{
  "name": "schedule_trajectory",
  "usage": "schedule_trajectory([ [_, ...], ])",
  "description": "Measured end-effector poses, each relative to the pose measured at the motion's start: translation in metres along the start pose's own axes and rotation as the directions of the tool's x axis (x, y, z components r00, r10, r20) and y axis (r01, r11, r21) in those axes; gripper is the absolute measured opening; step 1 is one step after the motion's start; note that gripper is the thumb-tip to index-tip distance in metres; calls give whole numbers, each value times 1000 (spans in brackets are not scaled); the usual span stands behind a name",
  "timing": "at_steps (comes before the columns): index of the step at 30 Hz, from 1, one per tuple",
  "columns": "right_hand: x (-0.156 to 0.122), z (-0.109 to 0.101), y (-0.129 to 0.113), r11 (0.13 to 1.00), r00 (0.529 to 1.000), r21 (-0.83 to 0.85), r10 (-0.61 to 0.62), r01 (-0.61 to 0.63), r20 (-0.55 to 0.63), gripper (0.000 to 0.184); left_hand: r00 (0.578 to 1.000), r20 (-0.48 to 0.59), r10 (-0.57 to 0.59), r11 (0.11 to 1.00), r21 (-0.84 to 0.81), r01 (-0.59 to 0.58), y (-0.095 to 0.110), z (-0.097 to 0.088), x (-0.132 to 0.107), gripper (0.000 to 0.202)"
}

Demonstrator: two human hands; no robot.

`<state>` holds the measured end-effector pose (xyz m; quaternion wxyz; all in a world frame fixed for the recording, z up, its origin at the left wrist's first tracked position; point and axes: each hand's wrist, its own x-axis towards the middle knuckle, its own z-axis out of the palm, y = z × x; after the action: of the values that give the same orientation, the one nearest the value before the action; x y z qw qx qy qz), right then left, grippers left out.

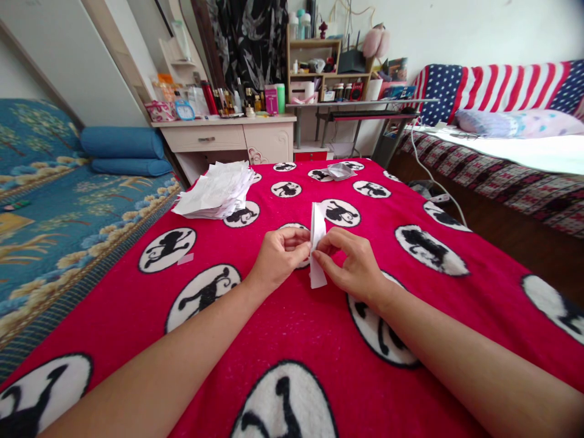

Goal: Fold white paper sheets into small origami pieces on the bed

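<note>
**Both hands pinch a folded paper over the red blanket**

A narrow, folded white paper (317, 230) stands almost upright at the middle of the view, held between the two hands. The left hand (279, 255) is curled, and its thumb and fingertips close narrowly on the paper's left edge about halfway up. The right hand (356, 263) meets it from the other side, thumb and forefinger pinched on the right edge at the same height and the other fingers bent loosely behind. The fingertips of the two hands nearly touch across the strip. The paper's upper end rises above both hands and its lower end pokes out below them, just over the blanket (424, 340). Whether that lower end touches the cloth cannot be told.

The blanket is red with white rounds that carry black figures, and both forearms reach in over it from the bottom of the frame.

Farther off and to the left of the hands, a loose stack (216, 193) of white sheets lies on the blanket, well apart from them. A small crumpled piece (340, 171) sits near the far edge. A pale scrap (185, 258) lies left of the left hand.

Beyond the blanket are a cream dresser (228, 140) crowded with bottles, a blue bolster (122, 142) on a blue quilt (50, 207) to the left, and on the right a bed with a flag cover (502, 82).
</note>
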<state>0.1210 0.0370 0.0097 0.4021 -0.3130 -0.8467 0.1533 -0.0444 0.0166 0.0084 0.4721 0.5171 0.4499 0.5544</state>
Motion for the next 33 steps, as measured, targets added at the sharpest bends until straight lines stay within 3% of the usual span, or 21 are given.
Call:
schedule_trajectory([
  [7,1,0,0,999,1000,38,22,-22,-11,6,995,77,61,995,68,-67,-1,0,2,36],
  [12,1,5,0,980,990,142,140,-137,-16,21,988,44,149,967,205,-155,-5,1,0,35],
  [18,3,6,3,965,970,127,237,-228,-57,12,964,-15,266,892,382,-240,0,3,-1,27],
  [23,3,6,4,963,956,101,263,-251,-128,8,938,-51,344,799,541,-263,2,-2,0,25],
  [29,2,9,-1,991,988,31,130,-128,-81,10,926,64,371,542,795,-272,4,-2,-3,34],
  [33,3,8,-2,985,978,-5,173,-175,-121,8,927,51,373,502,829,-247,7,3,-6,39],
])
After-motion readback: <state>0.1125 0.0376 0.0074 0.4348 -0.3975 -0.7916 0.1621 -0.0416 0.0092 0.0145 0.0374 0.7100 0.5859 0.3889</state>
